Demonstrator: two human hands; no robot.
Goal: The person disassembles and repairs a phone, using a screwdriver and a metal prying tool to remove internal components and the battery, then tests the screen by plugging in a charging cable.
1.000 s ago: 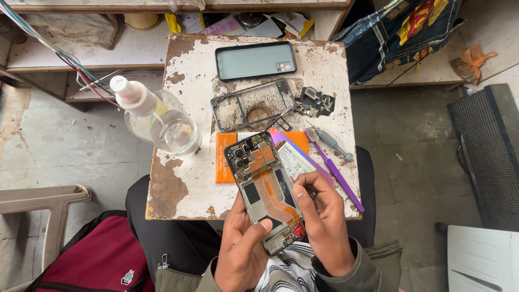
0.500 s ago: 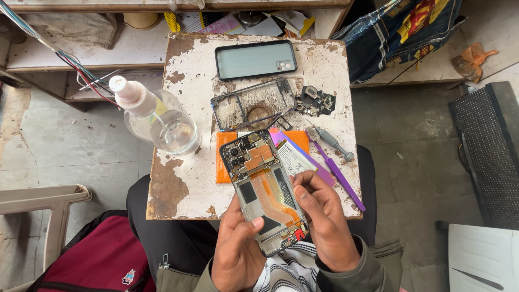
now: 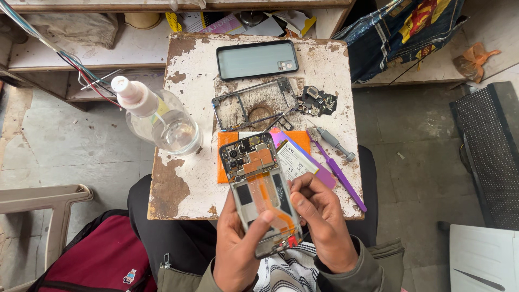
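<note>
Left hand (image 3: pixel 238 249): clamped around the opened phone (image 3: pixel 259 189) from below, thumb lying across its lower half.
Right hand (image 3: pixel 324 221): fingers closed against the phone's right edge, at 3 o'clock of it.
Phone: held tilted over the near edge of the worn table (image 3: pixel 184 184), back off, orange flex showing.
At 12 o'clock: empty frame (image 3: pixel 254 103), then the back cover (image 3: pixel 257 59).
At 9 o'clock: clear bottle (image 3: pixel 162 121).
At 2 o'clock: screwdriver (image 3: pixel 332 141), purple pry tool (image 3: pixel 340 176).

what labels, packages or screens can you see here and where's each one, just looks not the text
Battery label: white rectangle with small dark print, right of the opened phone.
Phone panel: dark-rimmed, pale grey-green rectangle, table's far edge.
Printed packets: pink, yellow, white, on the shelf beyond.
</note>
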